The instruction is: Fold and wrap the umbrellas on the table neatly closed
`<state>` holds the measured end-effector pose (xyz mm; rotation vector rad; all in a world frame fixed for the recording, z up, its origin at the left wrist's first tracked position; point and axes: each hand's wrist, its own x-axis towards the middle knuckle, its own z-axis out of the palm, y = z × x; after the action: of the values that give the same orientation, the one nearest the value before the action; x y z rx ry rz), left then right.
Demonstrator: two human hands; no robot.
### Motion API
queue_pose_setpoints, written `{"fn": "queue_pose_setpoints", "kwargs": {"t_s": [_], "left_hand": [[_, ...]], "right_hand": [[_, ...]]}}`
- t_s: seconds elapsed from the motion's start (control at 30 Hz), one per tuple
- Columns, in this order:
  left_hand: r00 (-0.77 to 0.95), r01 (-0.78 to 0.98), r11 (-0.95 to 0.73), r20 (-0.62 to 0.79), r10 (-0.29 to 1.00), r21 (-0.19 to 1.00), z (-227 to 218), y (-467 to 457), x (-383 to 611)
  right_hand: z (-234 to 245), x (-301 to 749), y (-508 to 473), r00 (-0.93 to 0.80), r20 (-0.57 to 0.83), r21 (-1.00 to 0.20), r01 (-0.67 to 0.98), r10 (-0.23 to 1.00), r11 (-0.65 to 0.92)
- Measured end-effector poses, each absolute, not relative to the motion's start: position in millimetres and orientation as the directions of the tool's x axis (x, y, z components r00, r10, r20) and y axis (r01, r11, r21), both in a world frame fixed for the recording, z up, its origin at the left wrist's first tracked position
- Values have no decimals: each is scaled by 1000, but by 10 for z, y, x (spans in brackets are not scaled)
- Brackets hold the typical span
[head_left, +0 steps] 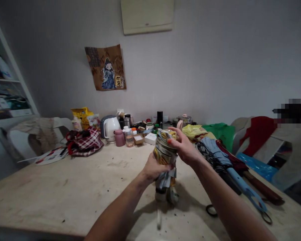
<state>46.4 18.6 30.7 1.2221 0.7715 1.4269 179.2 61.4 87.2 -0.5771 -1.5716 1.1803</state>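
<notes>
A folded umbrella [165, 150] with white, grey and yellow patterned cloth stands roughly upright above the table in front of me. Its handle end, with a pale strap hanging down, points at the tabletop and is slightly blurred. My left hand [154, 168] is closed around the middle of the bundled cloth from the left. Higher up, my right hand [185, 145] grips the top from the right, thumb and fingers pressed on the cloth. To the right lie more folded umbrellas: one with a light blue handle [245, 187], one with a brown handle [264, 189], and a dark patterned one [209, 154].
Along the wall stand an electric kettle [110, 129], a pink jar [119, 138], a bottle [129, 138] and small boxes. A checked cloth bag [86, 144] and a round fan [52, 155] lie left. Green [220, 134] and blue [257, 165] plastic bags lie right.
</notes>
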Motion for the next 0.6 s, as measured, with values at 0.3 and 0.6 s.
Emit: {"fn": "queue_pose_setpoints", "kwargs": {"t_s": [0.3, 0.6], "left_hand": [[465, -449, 178, 59, 883, 875, 182, 143, 378], [274, -473, 112, 25, 961, 874, 284, 187, 345]], "right_hand": [[700, 1638, 600, -409, 405, -864, -464, 818, 196], [790, 1687, 638, -253, 433, -887, -290, 865, 360]]}}
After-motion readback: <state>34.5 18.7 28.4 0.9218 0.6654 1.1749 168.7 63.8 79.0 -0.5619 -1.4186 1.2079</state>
